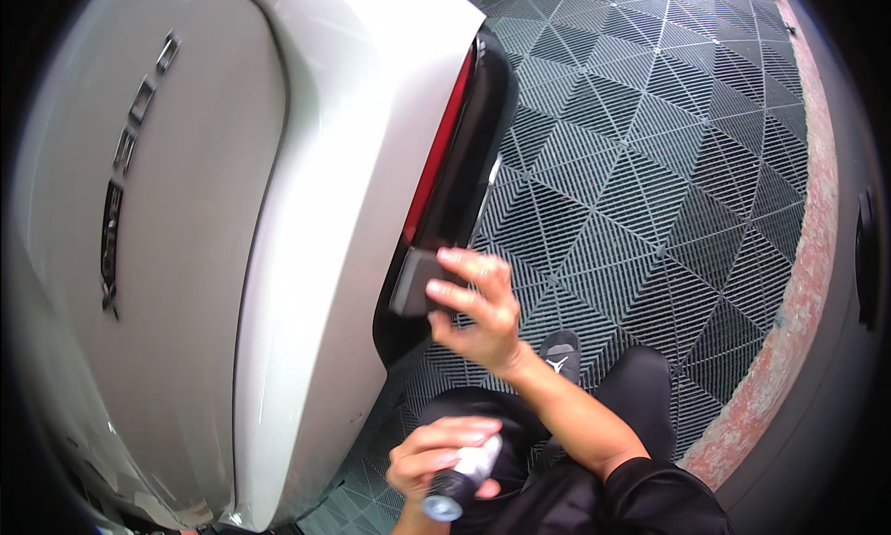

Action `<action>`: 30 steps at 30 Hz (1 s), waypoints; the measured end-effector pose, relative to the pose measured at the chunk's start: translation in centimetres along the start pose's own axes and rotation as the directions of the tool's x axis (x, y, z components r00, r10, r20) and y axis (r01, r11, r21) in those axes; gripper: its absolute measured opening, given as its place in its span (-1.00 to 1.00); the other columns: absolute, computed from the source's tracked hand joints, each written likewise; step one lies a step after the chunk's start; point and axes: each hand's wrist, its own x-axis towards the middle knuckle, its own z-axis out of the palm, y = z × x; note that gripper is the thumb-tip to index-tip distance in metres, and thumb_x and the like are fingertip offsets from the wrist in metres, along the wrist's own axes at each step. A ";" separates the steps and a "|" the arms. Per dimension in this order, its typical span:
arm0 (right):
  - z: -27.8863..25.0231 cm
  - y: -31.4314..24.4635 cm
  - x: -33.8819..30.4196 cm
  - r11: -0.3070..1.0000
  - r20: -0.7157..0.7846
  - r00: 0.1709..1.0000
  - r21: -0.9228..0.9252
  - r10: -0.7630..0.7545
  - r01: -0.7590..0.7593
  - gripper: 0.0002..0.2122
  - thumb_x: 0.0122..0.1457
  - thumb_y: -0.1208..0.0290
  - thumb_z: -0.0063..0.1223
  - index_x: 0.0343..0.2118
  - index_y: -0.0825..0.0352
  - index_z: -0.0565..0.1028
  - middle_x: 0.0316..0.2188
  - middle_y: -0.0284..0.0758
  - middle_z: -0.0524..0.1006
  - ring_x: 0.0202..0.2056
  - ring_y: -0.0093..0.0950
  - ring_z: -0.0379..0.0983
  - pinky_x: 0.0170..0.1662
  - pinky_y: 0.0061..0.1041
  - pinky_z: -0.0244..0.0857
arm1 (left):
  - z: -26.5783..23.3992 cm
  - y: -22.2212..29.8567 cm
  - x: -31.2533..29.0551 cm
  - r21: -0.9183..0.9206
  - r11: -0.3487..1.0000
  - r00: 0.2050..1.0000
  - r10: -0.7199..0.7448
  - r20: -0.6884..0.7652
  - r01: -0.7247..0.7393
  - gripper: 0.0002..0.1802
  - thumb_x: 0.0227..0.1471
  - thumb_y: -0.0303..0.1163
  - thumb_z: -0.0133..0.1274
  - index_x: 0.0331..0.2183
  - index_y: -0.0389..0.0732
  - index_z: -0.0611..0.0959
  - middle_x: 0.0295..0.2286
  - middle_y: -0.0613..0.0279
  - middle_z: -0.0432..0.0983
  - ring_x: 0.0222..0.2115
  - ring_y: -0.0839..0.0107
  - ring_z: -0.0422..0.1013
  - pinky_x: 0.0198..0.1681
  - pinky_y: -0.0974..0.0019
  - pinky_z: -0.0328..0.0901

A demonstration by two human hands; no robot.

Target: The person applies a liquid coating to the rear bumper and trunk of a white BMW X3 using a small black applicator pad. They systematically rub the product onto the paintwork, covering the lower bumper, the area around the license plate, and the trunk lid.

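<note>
My right hand grips a dark grey applicator block and lays it against the glossy black trim along the white car's rear bumper. The block is slightly blurred, and its underside is hidden. Lower down, my left hand is wrapped around a small bottle with a white label and a dark end, held tilted in front of my body. A red reflector strip runs beside the trim, just beyond the block.
The white car fills the left side, with chrome lettering on its tailgate. Ribbed grey floor tiles spread to the right, up to a worn reddish-white curb. My dark shoe stands near the bumper.
</note>
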 end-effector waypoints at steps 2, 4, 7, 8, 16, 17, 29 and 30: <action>-0.3 2.9 3.2 0.997 -0.037 0.999 -0.073 -0.018 0.015 -0.56 -0.29 0.60 0.30 -0.20 0.19 0.61 0.01 -0.27 0.55 -0.02 -0.29 0.50 0.03 -0.31 0.27 | 2.0 -2.1 2.0 -0.029 0.999 0.999 0.030 0.030 -0.029 -0.30 -0.18 -0.34 0.45 -0.07 -0.20 0.37 -0.26 -0.09 0.49 -0.29 -0.08 0.56 -0.22 -0.02 0.55; -0.8 5.6 6.7 0.993 -0.031 0.999 -0.109 0.029 -0.033 -0.57 -0.25 0.58 0.30 -0.19 0.20 0.62 0.02 -0.27 0.55 -0.01 -0.31 0.50 0.04 -0.33 0.27 | 4.2 -3.0 3.3 -0.130 0.991 1.000 0.018 -0.019 -0.021 -0.29 -0.17 -0.34 0.44 -0.07 -0.22 0.35 -0.24 -0.11 0.48 -0.29 -0.09 0.56 -0.25 -0.01 0.56; -2.2 9.7 11.6 0.992 -0.050 0.994 -0.082 0.095 -0.098 -0.61 -0.17 0.54 0.28 -0.16 0.24 0.63 0.02 -0.24 0.55 0.02 -0.28 0.50 0.07 -0.31 0.36 | 7.0 -5.8 4.6 -0.279 0.951 0.991 0.133 -0.009 -0.130 -0.30 -0.14 -0.36 0.43 -0.07 -0.26 0.33 -0.23 -0.17 0.46 -0.30 -0.08 0.56 -0.24 0.00 0.56; -2.7 10.7 13.1 0.992 -0.067 0.992 -0.066 0.104 -0.109 -0.62 -0.14 0.54 0.27 -0.15 0.25 0.63 0.01 -0.22 0.55 0.03 -0.26 0.50 0.07 -0.31 0.40 | 7.8 -6.3 4.9 -0.308 0.947 0.994 0.106 0.011 -0.097 -0.29 -0.14 -0.37 0.43 -0.07 -0.30 0.33 -0.25 -0.20 0.46 -0.32 -0.08 0.56 -0.24 0.02 0.56; -3.1 14.9 15.6 0.969 -0.150 0.959 0.104 0.240 -0.226 -0.63 -0.11 0.41 0.31 -0.15 0.26 0.65 0.00 -0.18 0.55 0.03 -0.25 0.49 0.06 -0.34 0.40 | 10.5 -10.7 5.6 -0.264 0.937 0.971 0.239 0.001 -0.231 -0.22 -0.13 -0.36 0.43 0.00 -0.30 0.28 -0.31 -0.20 0.44 -0.39 -0.06 0.54 -0.36 0.08 0.56; -2.7 14.8 14.5 0.979 -0.184 0.963 0.092 0.197 -0.182 -0.63 -0.12 0.42 0.32 -0.16 0.26 0.65 -0.01 -0.18 0.55 0.01 -0.24 0.49 0.05 -0.34 0.41 | 9.8 -11.2 5.2 -0.247 0.949 0.977 0.211 0.031 -0.197 -0.20 -0.13 -0.33 0.43 0.02 -0.24 0.28 -0.26 -0.16 0.41 -0.32 -0.07 0.53 -0.36 0.08 0.57; 2.2 2.7 -8.3 0.950 -0.005 0.997 0.302 -0.075 0.073 -0.64 -0.18 0.49 0.30 -0.24 -0.02 0.61 -0.02 -0.49 0.53 -0.03 -0.42 0.42 -0.06 -0.32 0.23 | 7.9 0.4 2.2 0.358 0.931 0.935 0.189 -0.299 -0.074 -0.09 -0.12 -0.18 0.43 0.15 -0.12 0.25 -0.10 0.13 0.29 -0.11 0.18 0.34 -0.31 0.34 0.51; 2.1 2.1 -8.8 0.952 0.036 0.994 0.291 -0.107 0.091 -0.65 -0.15 0.47 0.29 -0.22 -0.03 0.60 -0.02 -0.50 0.53 -0.02 -0.44 0.41 -0.04 -0.30 0.21 | 8.2 1.0 2.4 0.381 0.922 0.923 0.202 -0.328 -0.067 -0.09 -0.11 -0.17 0.42 0.15 -0.11 0.25 -0.09 0.14 0.27 -0.08 0.20 0.32 -0.31 0.34 0.51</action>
